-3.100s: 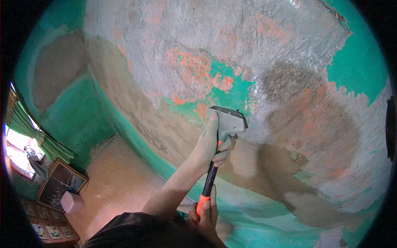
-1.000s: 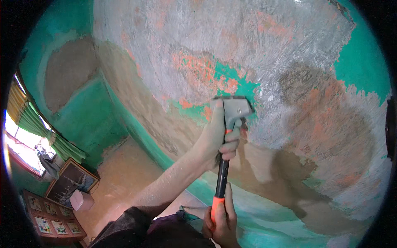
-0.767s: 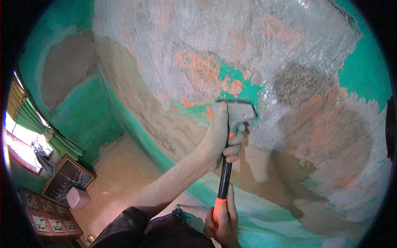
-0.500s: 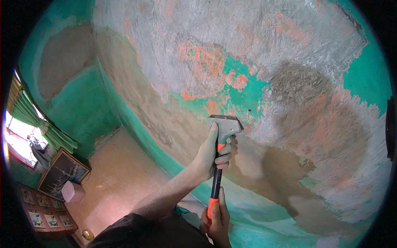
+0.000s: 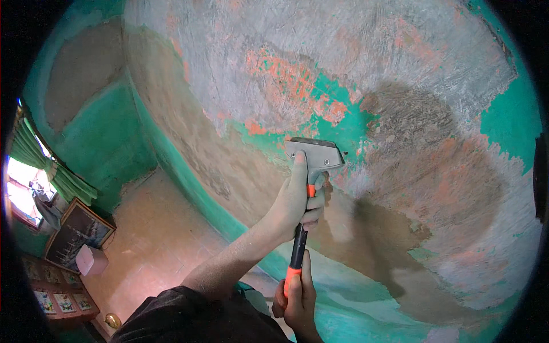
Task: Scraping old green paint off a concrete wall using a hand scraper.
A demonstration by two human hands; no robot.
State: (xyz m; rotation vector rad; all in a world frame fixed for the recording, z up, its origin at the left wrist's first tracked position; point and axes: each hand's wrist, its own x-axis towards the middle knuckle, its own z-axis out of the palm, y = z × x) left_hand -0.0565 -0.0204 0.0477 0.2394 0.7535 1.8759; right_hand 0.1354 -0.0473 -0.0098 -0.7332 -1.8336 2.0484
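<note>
A long-handled scraper (image 5: 316, 154) with a wide grey head, a black shaft and orange grips is held against the wall. My left hand (image 5: 294, 200) wraps the neck just below the head, its thumb pressed up along the head's face. Lower down, my right hand (image 5: 297, 297) is closed round the orange end grip, with the forefinger stretched up along the shaft. The blade edge lies at the lower border of a patch of green paint (image 5: 334, 128); whether it touches is hard to tell. Around it, the wall (image 5: 217, 63) shows grey plaster, orange flecks and brown areas.
To the left lies a tan floor (image 5: 154, 223). A framed picture (image 5: 77, 231) leans there beside a pink bin (image 5: 91, 260) and a patterned cabinet (image 5: 60, 291). Further back, a green curtain (image 5: 68, 183) hangs by a bright window (image 5: 23, 188).
The scraper head and both my hands have moved, the head upward and slightly right on the wall toward the green patch. My grip stays the same. The view has shifted slightly.
</note>
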